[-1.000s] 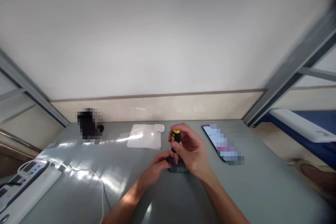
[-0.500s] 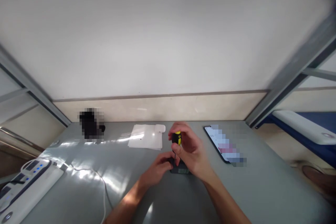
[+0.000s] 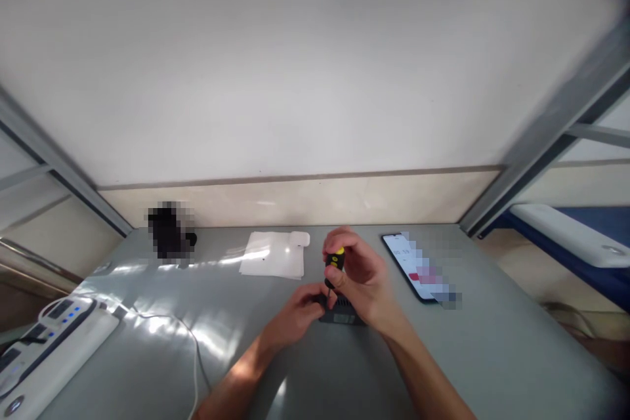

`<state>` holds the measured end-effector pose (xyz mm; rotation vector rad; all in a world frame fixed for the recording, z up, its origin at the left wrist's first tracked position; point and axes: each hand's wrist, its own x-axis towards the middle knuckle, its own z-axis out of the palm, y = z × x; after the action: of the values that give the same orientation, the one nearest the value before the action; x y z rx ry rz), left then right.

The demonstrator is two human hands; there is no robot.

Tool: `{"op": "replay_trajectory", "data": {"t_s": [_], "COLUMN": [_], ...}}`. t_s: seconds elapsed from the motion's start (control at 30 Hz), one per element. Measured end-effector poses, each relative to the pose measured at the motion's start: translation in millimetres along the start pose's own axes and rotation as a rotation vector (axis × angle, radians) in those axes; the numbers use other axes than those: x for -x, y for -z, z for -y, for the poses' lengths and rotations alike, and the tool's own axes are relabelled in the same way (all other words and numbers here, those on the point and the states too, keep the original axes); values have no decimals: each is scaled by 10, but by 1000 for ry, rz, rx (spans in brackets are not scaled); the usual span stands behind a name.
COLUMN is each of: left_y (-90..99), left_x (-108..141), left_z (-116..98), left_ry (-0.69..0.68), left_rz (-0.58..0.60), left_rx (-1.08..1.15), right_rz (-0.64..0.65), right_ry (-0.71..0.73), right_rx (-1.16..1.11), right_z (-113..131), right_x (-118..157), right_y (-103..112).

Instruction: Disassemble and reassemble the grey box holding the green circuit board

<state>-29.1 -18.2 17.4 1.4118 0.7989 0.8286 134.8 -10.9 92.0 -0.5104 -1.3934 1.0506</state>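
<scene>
My right hand (image 3: 361, 275) is closed round a black and yellow screwdriver (image 3: 335, 266), its shaft pointing down at a dark box-shaped device (image 3: 343, 316). The device has slots on its top face and lies on the grey table (image 3: 246, 354). At the device's left side my left hand (image 3: 301, 310) grips its edge, with the fingertips close to the screwdriver's tip. The point where the tip meets the device is partly hidden by the fingers.
White sheets (image 3: 273, 256) with a small white case (image 3: 300, 239) lie behind my left hand. A phone (image 3: 413, 269) is at the right. A blurred black object (image 3: 168, 231) stands back left; a power strip (image 3: 54, 354) and white cable (image 3: 189, 329) are at the left.
My right hand and the top of the screwdriver have shifted slightly right, and the screwdriver leans more. More of the device's slotted top shows.
</scene>
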Motion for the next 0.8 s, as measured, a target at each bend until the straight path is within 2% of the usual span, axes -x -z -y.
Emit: {"op": "replay_trajectory", "data": {"t_s": [0.17, 0.27, 0.43, 0.63, 0.8], "left_y": [-7, -2, 17, -3, 4], "left_x": [-1, 2, 1, -17, -28], "left_z": [-45, -26, 47, -53, -31], "left_ry": [-5, -13, 5, -35, -29], "left_rz": [11, 21, -12, 47, 40], "left_rx": [7, -8, -35, 59, 92], "right_rz": [77, 59, 17, -83, -66], "right_ry": [-178, -132, -58, 15, -25], "right_rx": [-97, -110, -10, -66, -33], "right_z": [9, 7, 9, 8, 8], "right_x": [36, 30, 13, 4, 8], "right_y": [35, 14, -41, -28, -21]}}
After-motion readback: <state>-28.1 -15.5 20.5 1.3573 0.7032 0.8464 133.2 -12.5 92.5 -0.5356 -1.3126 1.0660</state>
